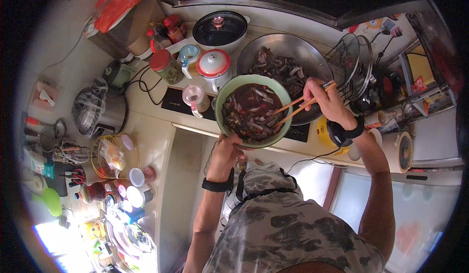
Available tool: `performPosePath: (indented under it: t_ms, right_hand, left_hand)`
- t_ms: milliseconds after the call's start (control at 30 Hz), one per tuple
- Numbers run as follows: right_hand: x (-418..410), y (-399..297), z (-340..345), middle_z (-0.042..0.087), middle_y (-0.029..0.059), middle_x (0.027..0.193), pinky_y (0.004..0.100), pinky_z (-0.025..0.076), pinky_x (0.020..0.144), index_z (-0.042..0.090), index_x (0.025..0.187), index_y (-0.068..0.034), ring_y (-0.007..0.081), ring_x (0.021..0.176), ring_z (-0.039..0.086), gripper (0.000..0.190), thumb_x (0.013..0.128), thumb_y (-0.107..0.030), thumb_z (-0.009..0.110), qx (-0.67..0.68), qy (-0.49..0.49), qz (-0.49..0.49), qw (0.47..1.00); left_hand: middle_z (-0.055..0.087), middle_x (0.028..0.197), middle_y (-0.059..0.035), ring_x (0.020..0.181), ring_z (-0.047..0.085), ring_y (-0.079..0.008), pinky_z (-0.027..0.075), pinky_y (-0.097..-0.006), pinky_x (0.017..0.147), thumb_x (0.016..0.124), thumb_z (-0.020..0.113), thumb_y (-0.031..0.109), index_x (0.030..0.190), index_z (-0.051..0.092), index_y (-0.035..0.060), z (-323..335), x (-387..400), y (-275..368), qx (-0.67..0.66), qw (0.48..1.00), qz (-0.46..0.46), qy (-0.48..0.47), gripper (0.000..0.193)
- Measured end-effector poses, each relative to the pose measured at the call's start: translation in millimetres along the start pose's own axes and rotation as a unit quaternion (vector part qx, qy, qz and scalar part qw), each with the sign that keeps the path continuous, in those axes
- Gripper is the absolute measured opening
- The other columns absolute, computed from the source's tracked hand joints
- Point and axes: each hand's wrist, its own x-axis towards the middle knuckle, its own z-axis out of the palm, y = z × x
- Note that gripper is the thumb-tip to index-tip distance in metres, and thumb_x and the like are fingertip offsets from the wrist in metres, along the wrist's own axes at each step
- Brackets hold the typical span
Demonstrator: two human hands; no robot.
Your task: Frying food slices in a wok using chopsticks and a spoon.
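Observation:
My left hand [228,152] grips the near rim of a green bowl [224,90], which is held above the counter's front edge. Dark broth with strips of meat and red chili bits [253,112] fills much of it. A pair of wooden chopsticks [304,106] is in my right hand [324,99], their tips down in the food at the bowl's right side. Behind the bowl stands a wide metal wok [311,51] with dark cooked meat pieces [278,68] inside. The bowl hides the wok's near left part.
Left of the bowl stand a pink-lidded jug [194,96], a white enamel pot with a red-rimmed lid [213,64] and a glass jar [168,68]. A lidded pot [220,29] is at the back. Glass lids [357,68] lean on a rack at right. A wire basket [111,155] sits on the left counter.

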Motion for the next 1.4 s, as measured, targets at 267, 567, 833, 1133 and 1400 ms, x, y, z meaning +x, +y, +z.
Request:
performPosePath:
  t_ms: [267,567,833,1133,1400]
  right_hand:
    - [1.2,48.3,2.5,0.045,0.0062,0.052,0.0270,0.047,0.044,0.045,0.065,-0.003,0.0164,0.047,0.056,0.050,0.092,-0.043,0.034,0.089,0.177,0.062,0.978]
    - [-2.9,105.3,-21.8,0.044,0.0043,0.056,0.0428,0.055,0.061,0.043,0.075,-0.010,0.0155,0.047,0.050,0.041,0.091,-0.046,0.034,0.345,0.271,0.149,0.886]
    - [16.8,100.9,-91.3,0.045,0.0064,0.055,0.0399,0.056,0.063,0.046,0.078,-0.003,0.0180,0.052,0.054,0.045,0.089,-0.046,0.041,0.260,0.436,0.014,0.861]
    - [48.8,147.7,-107.9,0.052,0.0072,0.065,0.0331,0.054,0.058,0.053,0.079,0.001,0.0189,0.058,0.060,0.044,0.090,-0.042,0.044,0.041,0.415,-0.033,0.908]
    - [21.1,41.3,-56.0,0.049,0.0081,0.084,0.0339,0.055,0.065,0.047,0.083,-0.002,0.0193,0.067,0.059,0.038,0.093,-0.037,0.038,0.176,0.244,-0.044,0.953]
  left_hand:
    - [0.058,0.086,-0.0205,0.058,0.063,-0.0288,0.050,-0.0270,0.035,0.072,0.048,0.003,0.112,0.036,-0.0048,3.6,-3.1,-2.3,0.017,1.000,0.016,0.010,0.042]
    - [0.056,0.094,-0.0181,0.059,0.063,-0.0289,0.047,-0.0259,0.033,0.072,0.045,0.002,0.114,0.037,-0.0002,4.3,3.7,-2.7,0.007,1.000,-0.001,0.009,0.043]
    - [0.058,0.092,-0.0160,0.056,0.062,-0.0245,0.046,-0.0251,0.034,0.071,0.047,0.004,0.112,0.041,-0.0022,-3.8,-4.3,7.0,0.053,0.997,0.016,0.050,0.041]
    - [0.059,0.091,-0.0154,0.056,0.063,-0.0240,0.045,-0.0239,0.031,0.070,0.046,0.001,0.110,0.043,-0.0025,-0.8,-19.4,14.9,0.030,0.998,0.053,0.032,0.040]
    - [0.057,0.097,-0.0164,0.059,0.063,-0.0248,0.047,-0.0226,0.033,0.071,0.049,0.002,0.115,0.039,-0.0025,-19.0,-22.4,9.8,0.013,0.996,0.049,0.067,0.045]
